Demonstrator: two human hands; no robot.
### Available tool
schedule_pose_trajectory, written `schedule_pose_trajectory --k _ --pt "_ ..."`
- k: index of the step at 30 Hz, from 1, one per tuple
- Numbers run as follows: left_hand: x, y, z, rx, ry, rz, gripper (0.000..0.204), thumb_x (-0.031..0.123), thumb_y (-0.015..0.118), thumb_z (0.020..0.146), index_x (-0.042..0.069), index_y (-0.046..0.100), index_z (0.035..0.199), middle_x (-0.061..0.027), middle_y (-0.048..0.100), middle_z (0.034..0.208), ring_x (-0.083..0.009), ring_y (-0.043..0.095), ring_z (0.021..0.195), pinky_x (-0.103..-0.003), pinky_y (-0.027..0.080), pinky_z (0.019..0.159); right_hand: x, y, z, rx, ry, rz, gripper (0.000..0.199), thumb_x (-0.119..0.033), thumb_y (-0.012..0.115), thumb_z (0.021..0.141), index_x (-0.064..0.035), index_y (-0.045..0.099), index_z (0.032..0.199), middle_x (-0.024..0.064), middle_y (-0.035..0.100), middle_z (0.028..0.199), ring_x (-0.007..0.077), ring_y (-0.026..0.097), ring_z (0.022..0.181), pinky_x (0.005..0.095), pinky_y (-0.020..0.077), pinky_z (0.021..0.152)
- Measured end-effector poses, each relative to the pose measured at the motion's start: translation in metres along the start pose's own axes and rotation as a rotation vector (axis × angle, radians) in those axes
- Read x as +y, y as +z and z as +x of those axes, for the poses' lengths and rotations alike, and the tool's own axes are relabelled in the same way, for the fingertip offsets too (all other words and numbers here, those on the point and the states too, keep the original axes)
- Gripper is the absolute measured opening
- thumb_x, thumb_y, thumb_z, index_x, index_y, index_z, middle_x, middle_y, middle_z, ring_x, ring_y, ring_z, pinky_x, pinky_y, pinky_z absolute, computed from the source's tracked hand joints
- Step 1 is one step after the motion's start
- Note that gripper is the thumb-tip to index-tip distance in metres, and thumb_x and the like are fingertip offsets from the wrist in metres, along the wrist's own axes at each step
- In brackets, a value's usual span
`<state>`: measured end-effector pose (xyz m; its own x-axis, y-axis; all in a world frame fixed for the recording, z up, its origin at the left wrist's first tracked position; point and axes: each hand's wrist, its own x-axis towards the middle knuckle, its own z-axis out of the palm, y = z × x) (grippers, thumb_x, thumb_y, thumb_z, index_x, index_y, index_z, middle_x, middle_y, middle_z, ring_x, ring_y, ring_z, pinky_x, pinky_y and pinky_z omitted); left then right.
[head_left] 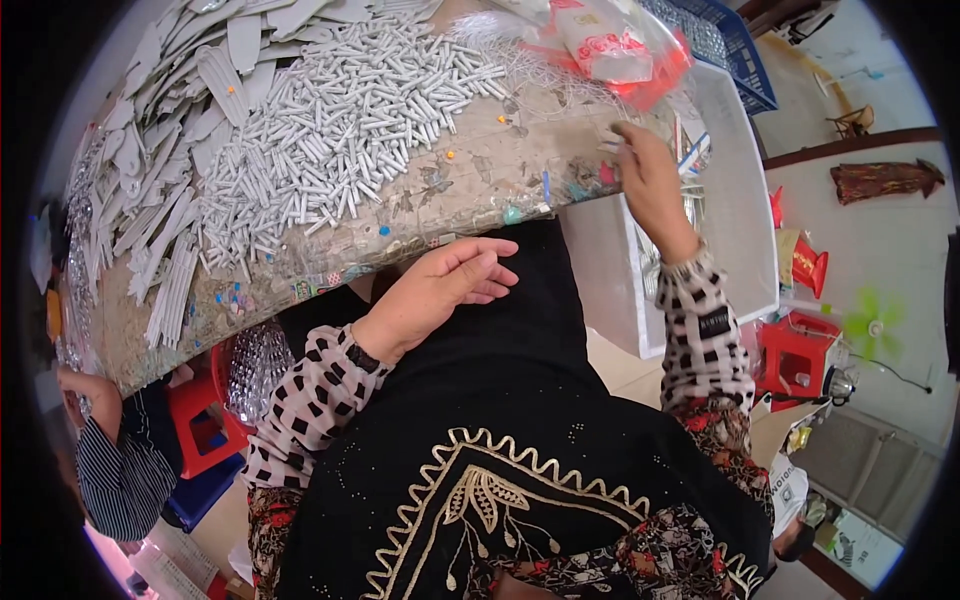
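Note:
My left hand [437, 292] is held over my lap, just in front of the table's near edge. Its fingers point right, loosely stretched, with nothing visible in them. At the table's right end, my right hand [652, 180] is curled with its fingertips together. A tiny pale piece shows at those fingertips, too small to name. Left of it, a large heap of short white-grey tubes [345, 110] covers the table [540, 130]. Beside the heap lie flat, pale grey strips [165, 150]. Thin white strings [565, 85] are spread near the back right.
A white bin [745, 200] stands against the table's right end, with long thin pieces inside. Behind it is a blue crate [750, 60]. A red and clear plastic bag [625, 50] lies at the back. Another person's arm [95, 395] reaches in at the left, near a red stool [200, 415].

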<state>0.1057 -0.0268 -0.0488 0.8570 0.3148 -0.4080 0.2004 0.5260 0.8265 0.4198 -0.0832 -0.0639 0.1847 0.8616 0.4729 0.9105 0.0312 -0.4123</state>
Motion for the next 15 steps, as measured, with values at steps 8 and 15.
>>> schedule_pose_trajectory --k 8,15 --pt "-0.001 -0.008 -0.006 0.063 0.019 -0.032 0.043 0.034 0.045 0.102 0.004 0.05 0.133 -0.0092 0.063 0.113 -0.0157 0.059 0.103 -0.029 0.046 0.092 -0.022 0.079 0.073 -0.219 -0.124 -0.323 0.027 -0.017 0.047 0.094 -0.0024 0.057 0.115 0.0217 0.061 0.104 0.0388 0.056 0.097 0.048 0.0445 0.085" --pt "-0.003 -0.016 -0.009 0.063 0.045 -0.024 0.04 0.032 0.047 0.102 0.005 0.052 0.131 -0.0083 0.063 0.111 -0.0153 0.06 0.102 -0.029 0.047 0.091 -0.051 0.04 0.145 -0.01 0.044 0.416 0.025 -0.014 0.054 0.089 -0.0016 0.06 0.11 0.0151 0.063 0.102 0.0285 0.06 0.092 0.038 0.0482 0.084"
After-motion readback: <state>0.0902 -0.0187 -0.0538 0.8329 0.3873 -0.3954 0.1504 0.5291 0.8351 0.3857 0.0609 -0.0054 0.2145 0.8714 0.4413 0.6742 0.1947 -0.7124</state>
